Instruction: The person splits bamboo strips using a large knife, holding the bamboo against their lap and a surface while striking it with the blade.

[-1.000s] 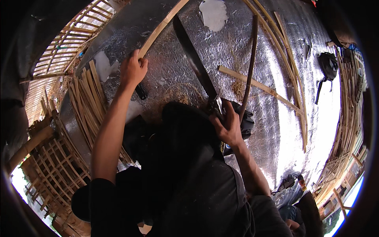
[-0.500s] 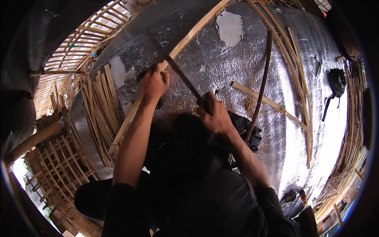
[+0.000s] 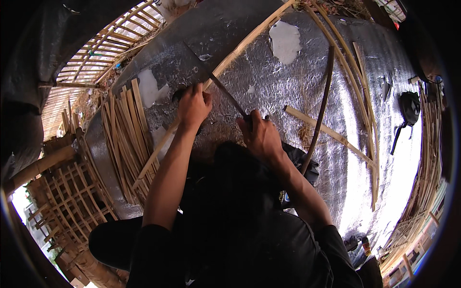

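My left hand (image 3: 194,108) is closed around a long, pale bamboo strip (image 3: 254,33). The strip slants from the lower left, under my hand, up to the far edge of the mat. A dark pad or cloth (image 3: 177,94) shows beside my left fingers. In my right hand (image 3: 263,138) is the handle of a long-bladed knife (image 3: 224,90). Its dark, narrow blade crosses the strip just beyond my left hand and points to the far left. Whether the edge bites into the bamboo I cannot tell.
Silver foil matting (image 3: 240,77) covers the floor. A bundle of split strips (image 3: 122,139) lies left. To the right are a dark curved stick (image 3: 322,105), a short bamboo piece (image 3: 331,129) and long bent strips (image 3: 365,105). A black pouch (image 3: 409,108) lies farther right.
My right hand and the knife have come a little closer to the strip and my left hand. The left hand keeps its grip. The whole view has shifted slightly.
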Tool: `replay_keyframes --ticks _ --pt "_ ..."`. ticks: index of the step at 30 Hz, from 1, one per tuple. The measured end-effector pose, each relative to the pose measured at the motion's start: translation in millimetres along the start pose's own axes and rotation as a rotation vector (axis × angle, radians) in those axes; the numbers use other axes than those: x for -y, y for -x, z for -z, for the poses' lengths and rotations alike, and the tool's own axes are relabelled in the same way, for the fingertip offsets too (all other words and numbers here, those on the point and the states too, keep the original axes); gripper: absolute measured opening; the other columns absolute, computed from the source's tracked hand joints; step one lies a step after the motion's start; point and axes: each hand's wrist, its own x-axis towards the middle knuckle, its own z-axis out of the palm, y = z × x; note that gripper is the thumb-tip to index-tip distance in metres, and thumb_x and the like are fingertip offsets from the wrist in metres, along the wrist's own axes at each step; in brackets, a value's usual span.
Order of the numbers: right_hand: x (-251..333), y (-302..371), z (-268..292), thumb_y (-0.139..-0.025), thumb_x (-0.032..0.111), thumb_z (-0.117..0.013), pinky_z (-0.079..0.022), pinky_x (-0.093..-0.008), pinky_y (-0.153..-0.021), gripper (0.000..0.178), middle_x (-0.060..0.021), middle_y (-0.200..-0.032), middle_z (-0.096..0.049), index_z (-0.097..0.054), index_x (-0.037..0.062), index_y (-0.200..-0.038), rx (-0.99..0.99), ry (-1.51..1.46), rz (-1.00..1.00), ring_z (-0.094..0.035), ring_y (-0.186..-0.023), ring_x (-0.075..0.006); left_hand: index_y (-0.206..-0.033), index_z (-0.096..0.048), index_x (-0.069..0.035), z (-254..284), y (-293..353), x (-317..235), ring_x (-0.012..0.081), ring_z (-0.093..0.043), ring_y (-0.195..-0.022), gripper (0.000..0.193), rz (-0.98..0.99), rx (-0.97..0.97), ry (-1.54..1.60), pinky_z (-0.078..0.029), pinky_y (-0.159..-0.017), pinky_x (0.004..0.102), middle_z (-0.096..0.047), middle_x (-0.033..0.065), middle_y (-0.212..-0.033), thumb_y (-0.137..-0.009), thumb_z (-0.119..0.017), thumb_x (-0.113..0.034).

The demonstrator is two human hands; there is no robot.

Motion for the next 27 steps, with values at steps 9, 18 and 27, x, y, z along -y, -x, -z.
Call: replay_keyframes --ticks 9,18,27 --pt "-20.5 -6.9 -9.1 -0.102 0.05 -0.056 -0.044 -0.046 -0.056 0.055 -0.0167 -0.059 -0.054 -0.057 -0.0014 -0.084 0.08 -0.168 -0.156 -0.055 -0.054 -0.0302 -0.113 -0.062 -0.001 6.4 -5.6 -1.7 0.0445 -0.068 -0.085 0.035 0.115 0.132 0.106 -0.055 -0.077 0.0508 -0.069 0.0246 -0.097 -0.084 -0.07 -0.019" --pt "-34.7 19.6 -14.1 -0.101 0.048 -0.058 -0.046 -0.0469 -0.059 0.056 -0.0254 -0.065 -0.058 -0.058 -0.0066 -0.088 -0.041 -0.255 -0.279 -0.062 -0.061 -0.0398 -0.123 -0.056 -0.011 9.8 -5.4 4.1 0.0438 -0.069 -0.089 0.042 0.117 0.137 0.216 -0.054 -0.08 0.0529 -0.072 0.0194 -0.098 -0.086 -0.072 -0.022" --pt "-24.1 70.7 18.4 -0.097 0.031 -0.069 -0.043 -0.0441 -0.05 0.041 -0.0233 -0.063 -0.058 -0.052 -0.0021 -0.081 -0.065 -0.161 -0.18 -0.057 -0.05 -0.0381 -0.118 -0.054 -0.014 9.4 -10.4 8.3 0.042 -0.07 -0.087 0.039 0.121 0.143 0.326 -0.056 -0.075 0.0516 -0.072 0.0177 -0.091 -0.085 -0.074 -0.02"
